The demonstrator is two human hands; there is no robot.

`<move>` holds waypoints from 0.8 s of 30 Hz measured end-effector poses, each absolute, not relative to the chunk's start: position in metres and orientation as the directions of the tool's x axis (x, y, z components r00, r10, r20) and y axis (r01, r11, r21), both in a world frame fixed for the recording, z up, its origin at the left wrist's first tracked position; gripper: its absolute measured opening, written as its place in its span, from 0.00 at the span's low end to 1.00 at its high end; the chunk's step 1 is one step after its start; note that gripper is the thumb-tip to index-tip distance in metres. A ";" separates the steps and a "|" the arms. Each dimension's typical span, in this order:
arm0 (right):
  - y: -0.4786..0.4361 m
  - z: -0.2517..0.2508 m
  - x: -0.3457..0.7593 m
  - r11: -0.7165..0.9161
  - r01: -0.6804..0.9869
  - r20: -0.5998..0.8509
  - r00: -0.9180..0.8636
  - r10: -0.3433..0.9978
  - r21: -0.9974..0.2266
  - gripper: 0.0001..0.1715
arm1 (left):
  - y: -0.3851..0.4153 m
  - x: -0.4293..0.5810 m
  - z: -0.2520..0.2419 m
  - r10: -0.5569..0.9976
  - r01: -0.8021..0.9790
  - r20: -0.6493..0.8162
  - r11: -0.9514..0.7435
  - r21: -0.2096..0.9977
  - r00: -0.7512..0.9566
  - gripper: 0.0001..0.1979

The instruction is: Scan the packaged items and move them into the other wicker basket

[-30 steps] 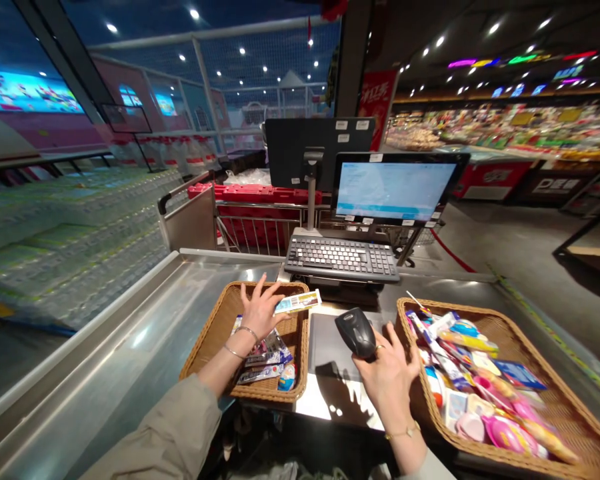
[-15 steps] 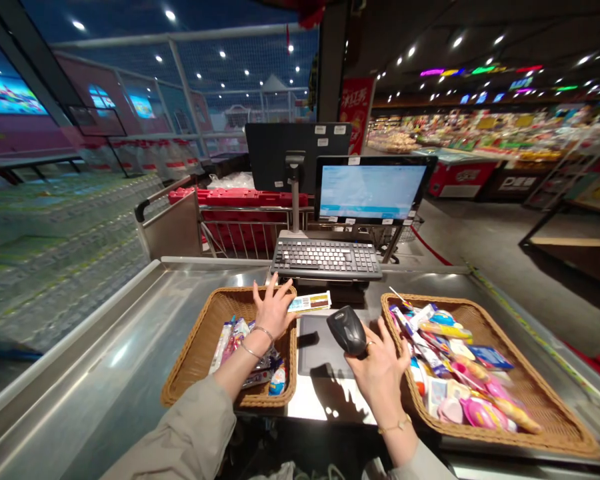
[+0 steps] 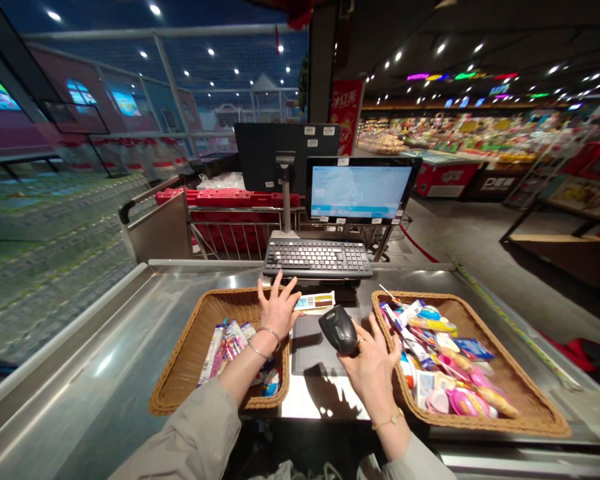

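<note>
My left hand (image 3: 279, 309) hovers over the inner rim of the left wicker basket (image 3: 180, 373), pinching a small flat packet (image 3: 315, 301) between thumb and fingers, the other fingers spread. My right hand (image 3: 371, 363) holds a black barcode scanner (image 3: 338, 329) just below that packet, with its fingers fanned out. The left basket holds a few packets (image 3: 227, 340). The right wicker basket (image 3: 535, 413) is full of several colourful small items (image 3: 443, 360).
A keyboard (image 3: 317, 258) and a lit screen (image 3: 360, 190) stand behind the baskets on the steel checkout counter (image 3: 105, 373). A red shopping trolley (image 3: 230, 213) stands behind the counter. Store shelves fill the far right.
My left hand has carried the packet right, out past the basket rim toward the scanner. The camera view has shifted, so everything sits further left in the frame.
</note>
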State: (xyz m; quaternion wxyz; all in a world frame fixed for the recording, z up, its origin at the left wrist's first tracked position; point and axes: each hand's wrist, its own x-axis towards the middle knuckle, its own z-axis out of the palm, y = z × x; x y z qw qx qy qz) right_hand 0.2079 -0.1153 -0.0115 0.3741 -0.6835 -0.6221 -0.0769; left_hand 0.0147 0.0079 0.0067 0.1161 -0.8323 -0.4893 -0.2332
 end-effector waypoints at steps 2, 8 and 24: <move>-0.116 -0.011 0.208 0.064 0.903 0.571 0.213 0.793 -0.425 0.09 | 0.007 0.016 0.007 0.758 0.867 0.503 -0.498 0.034 0.416 0.18; -0.119 -0.008 0.207 0.059 0.887 0.558 0.235 0.796 -0.458 0.09 | 0.007 0.016 0.008 0.755 0.866 0.504 -0.500 0.028 0.419 0.18; -0.128 -0.007 0.208 0.066 0.913 0.582 0.200 0.788 -0.404 0.10 | 0.000 0.020 0.012 0.758 0.860 0.495 -0.509 0.040 0.425 0.18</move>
